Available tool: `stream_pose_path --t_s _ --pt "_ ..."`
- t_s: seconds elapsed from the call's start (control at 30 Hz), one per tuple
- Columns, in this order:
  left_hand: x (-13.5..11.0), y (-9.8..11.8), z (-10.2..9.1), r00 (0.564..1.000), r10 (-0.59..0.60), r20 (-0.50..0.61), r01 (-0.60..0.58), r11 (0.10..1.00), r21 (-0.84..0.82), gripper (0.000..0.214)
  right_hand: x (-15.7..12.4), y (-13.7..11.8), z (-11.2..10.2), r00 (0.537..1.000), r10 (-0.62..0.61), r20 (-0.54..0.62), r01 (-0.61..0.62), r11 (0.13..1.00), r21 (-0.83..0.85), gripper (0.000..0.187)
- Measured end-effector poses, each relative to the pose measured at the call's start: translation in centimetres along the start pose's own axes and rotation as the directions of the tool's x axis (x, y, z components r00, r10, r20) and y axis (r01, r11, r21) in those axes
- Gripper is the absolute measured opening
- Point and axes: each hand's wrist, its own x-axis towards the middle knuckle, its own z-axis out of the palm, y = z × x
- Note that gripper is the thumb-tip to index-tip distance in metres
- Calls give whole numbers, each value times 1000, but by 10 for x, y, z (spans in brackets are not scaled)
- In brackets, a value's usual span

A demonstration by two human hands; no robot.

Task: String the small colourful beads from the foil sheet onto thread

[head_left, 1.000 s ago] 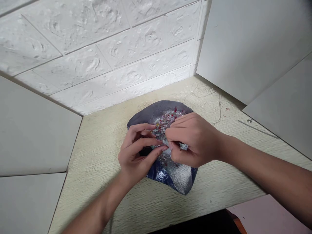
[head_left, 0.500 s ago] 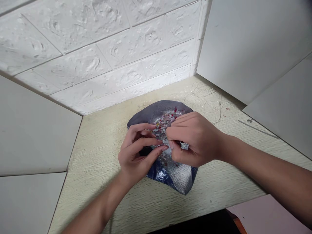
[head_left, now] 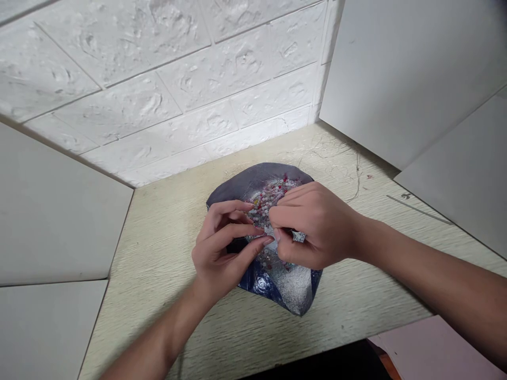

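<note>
Pinching a small crumpled silver scrap (head_left: 299,237) between thumb and fingers, the right hand (head_left: 317,227) holds a closed grip above tiny white, red and yellow beads (head_left: 269,203), heaped on a dark navy-and-silver foil sheet (head_left: 289,287) just under both grips. The left hand (head_left: 222,248) curves at the sheet's left edge, fingertips by the beads, perhaps steadying the sheet; whether that grip is closed, I cannot tell. Well beyond the right grip, a thin grey metal rod (head_left: 420,209) lies on the pale wood-grain desk (head_left: 158,301), and a white brick-textured wall panel (head_left: 158,89) rises ahead of the grips.
</note>
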Motion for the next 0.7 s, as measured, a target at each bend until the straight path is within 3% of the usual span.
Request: stream_pose_path --t_s 0.33,0.53,0.7 --pt "4 2 1 1000 22 16 -22 1000 10 10 -1 1 4 998 30 58 -30 999 9 19" --pt "4 4 1 992 25 126 -18 999 -51 8 -2 0 4 989 85 121 -90 995 37 20" --pt "1 2 1 992 35 122 -28 998 -60 4 -3 0 3 990 67 125 -73 996 50 18"
